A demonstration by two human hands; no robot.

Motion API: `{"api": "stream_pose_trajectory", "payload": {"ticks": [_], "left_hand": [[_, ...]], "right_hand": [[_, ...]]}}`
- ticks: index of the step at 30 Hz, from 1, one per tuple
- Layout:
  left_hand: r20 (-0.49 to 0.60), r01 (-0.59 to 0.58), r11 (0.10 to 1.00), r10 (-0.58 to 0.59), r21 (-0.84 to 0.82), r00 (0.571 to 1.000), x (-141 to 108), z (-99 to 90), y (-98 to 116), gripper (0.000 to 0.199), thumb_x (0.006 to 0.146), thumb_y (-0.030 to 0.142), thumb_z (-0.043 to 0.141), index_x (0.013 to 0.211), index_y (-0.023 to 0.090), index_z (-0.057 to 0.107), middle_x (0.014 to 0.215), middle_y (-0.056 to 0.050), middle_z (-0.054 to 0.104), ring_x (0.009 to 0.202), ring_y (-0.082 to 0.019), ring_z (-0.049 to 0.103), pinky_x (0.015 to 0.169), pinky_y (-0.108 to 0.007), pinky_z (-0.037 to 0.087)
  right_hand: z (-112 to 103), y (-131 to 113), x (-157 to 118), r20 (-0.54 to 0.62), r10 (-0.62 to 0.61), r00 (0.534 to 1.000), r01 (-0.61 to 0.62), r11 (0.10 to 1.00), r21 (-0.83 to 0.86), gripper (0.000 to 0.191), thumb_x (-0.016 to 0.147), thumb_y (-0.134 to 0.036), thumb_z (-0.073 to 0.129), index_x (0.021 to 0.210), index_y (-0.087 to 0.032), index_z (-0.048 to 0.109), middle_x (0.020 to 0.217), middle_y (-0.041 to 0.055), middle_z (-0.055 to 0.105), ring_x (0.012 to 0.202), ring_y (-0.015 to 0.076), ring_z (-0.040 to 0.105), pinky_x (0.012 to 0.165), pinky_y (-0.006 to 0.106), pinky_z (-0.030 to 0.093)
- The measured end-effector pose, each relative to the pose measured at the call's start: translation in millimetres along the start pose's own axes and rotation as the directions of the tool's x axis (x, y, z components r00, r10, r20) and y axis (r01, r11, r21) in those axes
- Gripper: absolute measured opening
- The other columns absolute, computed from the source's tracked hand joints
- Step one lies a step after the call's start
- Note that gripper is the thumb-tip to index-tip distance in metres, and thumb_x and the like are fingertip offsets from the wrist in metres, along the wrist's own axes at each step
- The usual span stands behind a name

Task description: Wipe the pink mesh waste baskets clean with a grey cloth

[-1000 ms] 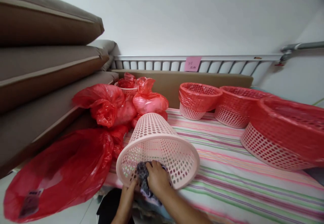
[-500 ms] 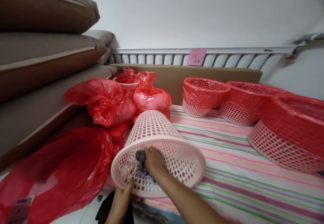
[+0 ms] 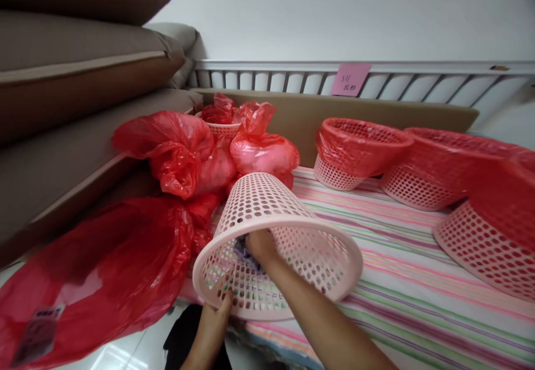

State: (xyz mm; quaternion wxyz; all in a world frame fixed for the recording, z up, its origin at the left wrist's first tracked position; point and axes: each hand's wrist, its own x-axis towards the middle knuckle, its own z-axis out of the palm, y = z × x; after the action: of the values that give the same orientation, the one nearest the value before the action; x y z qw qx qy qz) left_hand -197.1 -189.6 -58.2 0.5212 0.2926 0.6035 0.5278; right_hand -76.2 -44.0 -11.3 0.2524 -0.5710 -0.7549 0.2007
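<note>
A pale pink perforated plastic basket (image 3: 267, 203) lies on its side, its mouth facing me. My left hand (image 3: 216, 317) grips the lower left of its rim, thumb on the inside and the other fingers hidden behind the wall. Inside the basket is my right hand (image 3: 262, 247), its fingers closed on a crumpled grey-purple cloth (image 3: 246, 252) against the inner wall. The upper rim hides part of the knuckles.
Baskets lined with red plastic bags (image 3: 361, 147) stand to the right on a striped sheet (image 3: 401, 258). Filled red bags (image 3: 263, 152) and a loose red bag (image 3: 117, 275) lie left, beside stacked cushions (image 3: 83, 102). A pink note (image 3: 351, 79) hangs on the rail behind.
My right hand has moved deeper into the basket with the cloth, rubbing along the inside. My left hand still holds the rim. The view has shifted slightly left and down.
</note>
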Motion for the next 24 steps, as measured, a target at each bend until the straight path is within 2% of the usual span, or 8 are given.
{"api": "stream_pose_trajectory", "payload": {"ticks": [4, 7, 11, 14, 16, 18, 20, 24], "left_hand": [[-0.016, -0.085, 0.996, 0.085, 0.010, 0.996, 1.1, 0.5, 0.1, 0.055, 0.065, 0.037, 0.069, 0.114, 0.012, 0.063, 0.101, -0.011, 0.073, 0.109, -0.032, 0.061, 0.094, -0.042, 0.048], [-0.045, -0.161, 0.986, 0.160, -0.031, 0.986, -0.9, 3.8, -0.8, 0.049, 0.065, 0.037, 0.068, 0.108, 0.013, 0.066, 0.112, -0.011, 0.070, 0.120, -0.032, 0.053, 0.104, -0.042, 0.039], [-0.033, -0.138, 0.988, 0.135, -0.076, 0.990, -2.2, 6.7, -2.6, 0.052, 0.066, 0.039, 0.066, 0.110, 0.013, 0.064, 0.117, -0.012, 0.067, 0.120, -0.031, 0.053, 0.105, -0.043, 0.038], [-0.009, -0.150, 0.987, 0.150, -0.059, 0.989, -1.3, 6.3, -0.9, 0.052, 0.066, 0.040, 0.066, 0.110, 0.013, 0.064, 0.119, -0.013, 0.066, 0.124, -0.031, 0.050, 0.105, -0.042, 0.038], [0.000, -0.121, 0.993, 0.121, -0.018, 0.993, -0.9, 5.4, 0.8, 0.056, 0.065, 0.040, 0.069, 0.113, 0.013, 0.063, 0.121, -0.014, 0.064, 0.117, -0.033, 0.056, 0.094, -0.041, 0.049], [0.027, -0.022, 1.000, 0.022, 0.016, 0.999, -1.0, 4.6, 1.4, 0.065, 0.066, 0.041, 0.068, 0.124, 0.016, 0.055, 0.121, -0.014, 0.064, 0.090, -0.032, 0.070, 0.067, -0.038, 0.059], [0.062, 0.084, 0.996, -0.085, 0.020, 0.994, -1.4, 4.1, 0.6, 0.072, 0.070, 0.042, 0.066, 0.135, 0.019, 0.044, 0.112, -0.014, 0.067, 0.056, -0.024, 0.071, 0.046, -0.034, 0.057], [0.101, 0.125, 0.992, -0.123, -0.010, 0.987, -2.5, 3.6, -0.2, 0.077, 0.072, 0.044, 0.065, 0.139, 0.017, 0.038, 0.077, -0.006, 0.070, 0.040, -0.019, 0.064, 0.043, -0.032, 0.055]], "right_hand": [[-0.5, -8.6, -67.2, 0.097, -0.085, 0.992, 0.094, 0.991, -0.099, 0.040, 0.067, -0.011, 0.050, 0.105, -0.021, 0.062, 0.106, 0.0092, 0.059, 0.103, 0.0253, 0.051, 0.088, 0.036, 0.039], [-7.5, -10.4, -110.2, 0.191, -0.175, 0.966, 0.209, 0.962, -0.175, 0.037, 0.068, -0.013, 0.050, 0.102, -0.024, 0.060, 0.106, 0.0061, 0.057, 0.105, 0.0238, 0.049, 0.086, 0.033, 0.039], [-19.6, -10.0, -130.9, 0.268, -0.209, 0.940, 0.272, 0.935, -0.226, 0.032, 0.070, -0.016, 0.050, 0.099, -0.025, 0.059, 0.107, 0.0043, 0.056, 0.104, 0.0231, 0.048, 0.083, 0.031, 0.039], [-19.5, -9.3, -120.5, 0.263, -0.198, 0.944, 0.269, 0.924, -0.270, 0.036, 0.071, -0.012, 0.047, 0.103, -0.025, 0.059, 0.107, 0.0057, 0.057, 0.103, 0.0232, 0.050, 0.081, 0.031, 0.039], [-14.7, -7.4, -103.9, 0.213, -0.166, 0.963, 0.225, 0.929, -0.293, 0.038, 0.072, -0.010, 0.045, 0.104, -0.025, 0.060, 0.103, 0.0070, 0.059, 0.099, 0.0232, 0.052, 0.080, 0.032, 0.040], [-9.2, -3.9, -81.1, 0.137, -0.118, 0.984, 0.153, 0.946, -0.284, 0.038, 0.073, -0.009, 0.045, 0.103, -0.023, 0.062, 0.099, 0.0088, 0.060, 0.095, 0.0239, 0.054, 0.079, 0.033, 0.040], [-6.1, 0.5, -54.2, 0.068, -0.073, 0.995, 0.088, 0.963, -0.253, 0.038, 0.074, -0.009, 0.044, 0.104, -0.022, 0.063, 0.099, 0.0109, 0.062, 0.096, 0.0255, 0.055, 0.081, 0.037, 0.040], [-8.9, 4.9, -2.3, -0.075, -0.013, 0.997, 0.000, 0.987, -0.163, 0.044, 0.086, -0.016, 0.034, 0.127, -0.020, 0.049, 0.126, 0.0133, 0.053, 0.120, 0.0282, 0.044, 0.097, 0.044, 0.034]]}}
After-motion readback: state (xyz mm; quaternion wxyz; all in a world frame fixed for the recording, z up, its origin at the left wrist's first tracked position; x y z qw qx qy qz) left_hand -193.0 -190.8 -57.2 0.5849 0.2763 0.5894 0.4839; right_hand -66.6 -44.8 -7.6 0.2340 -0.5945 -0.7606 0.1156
